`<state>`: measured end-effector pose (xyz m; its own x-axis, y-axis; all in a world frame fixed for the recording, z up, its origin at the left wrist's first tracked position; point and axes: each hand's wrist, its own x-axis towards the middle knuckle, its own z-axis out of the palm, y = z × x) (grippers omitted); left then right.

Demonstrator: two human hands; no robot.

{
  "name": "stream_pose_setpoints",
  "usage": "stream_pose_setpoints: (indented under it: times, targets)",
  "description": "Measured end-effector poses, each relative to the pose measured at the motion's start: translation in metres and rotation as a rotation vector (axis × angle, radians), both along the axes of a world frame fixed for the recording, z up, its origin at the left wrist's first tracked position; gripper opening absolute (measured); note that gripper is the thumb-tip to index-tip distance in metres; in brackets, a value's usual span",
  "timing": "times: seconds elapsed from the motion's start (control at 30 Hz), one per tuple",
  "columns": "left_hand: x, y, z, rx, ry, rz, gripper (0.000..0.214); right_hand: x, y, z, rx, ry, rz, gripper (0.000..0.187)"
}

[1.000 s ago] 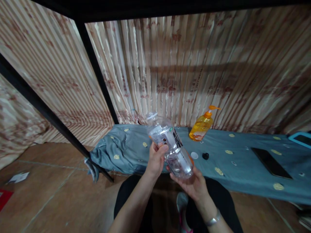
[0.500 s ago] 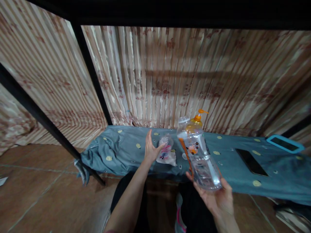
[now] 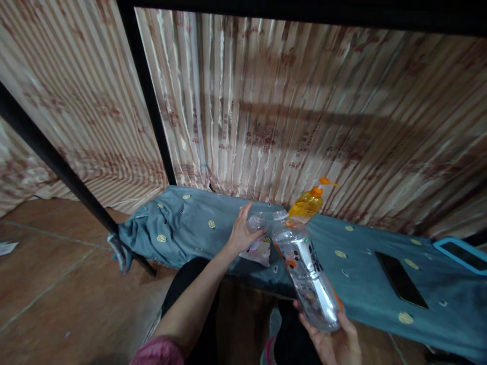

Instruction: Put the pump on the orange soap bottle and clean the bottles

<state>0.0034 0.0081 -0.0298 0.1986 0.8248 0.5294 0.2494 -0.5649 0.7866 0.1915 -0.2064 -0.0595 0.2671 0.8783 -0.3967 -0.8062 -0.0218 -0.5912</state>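
My right hand (image 3: 335, 337) grips a large clear plastic bottle (image 3: 310, 281) by its base. The bottle has an orange and black print, and its neck leans up and to the left. Over a smaller clear plastic bottle (image 3: 257, 221) is my left hand (image 3: 242, 234), fingers stretched out and thumb crossing in front of it. That bottle appears to stand on the cloth, with its lower part partly hidden by the thumb. Behind the large bottle is a pump bottle of yellow liquid (image 3: 307, 204) with an orange pump head, partly covered.
A blue-grey cloth (image 3: 198, 238) with yellow prints covers the low bench. On its right lie a dark phone (image 3: 401, 280) and a blue-framed device (image 3: 462, 255). Black metal posts (image 3: 150, 96) and a striped curtain (image 3: 251, 111) surround it.
My left hand has moved closer around the smaller bottle. The large bottle in my right hand has dropped lower in the view, showing more of the pump bottle. The camera view has shifted.
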Motion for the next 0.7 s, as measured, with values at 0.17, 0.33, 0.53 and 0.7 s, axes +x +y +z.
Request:
stream_pose_setpoints:
  times: [0.17,0.33,0.53,0.7]
  targets:
    - [0.006,-0.006,0.001,-0.023,0.016,-0.015,0.071,0.001,0.005,-0.016,-0.001,-0.022,-0.013,0.034]
    - [0.006,-0.009,-0.001,-0.051,-0.007,0.002,0.059,-0.009,0.009,-0.016,0.013,-0.012,-0.034,0.036]
    - [0.001,-0.009,-0.005,-0.028,0.024,-0.041,0.056,-0.021,0.015,-0.008,0.005,-0.016,-0.045,0.039]
    - [-0.005,-0.011,-0.006,-0.018,0.048,-0.089,0.059,-0.027,0.013,-0.006,0.0,-0.035,-0.047,0.04]
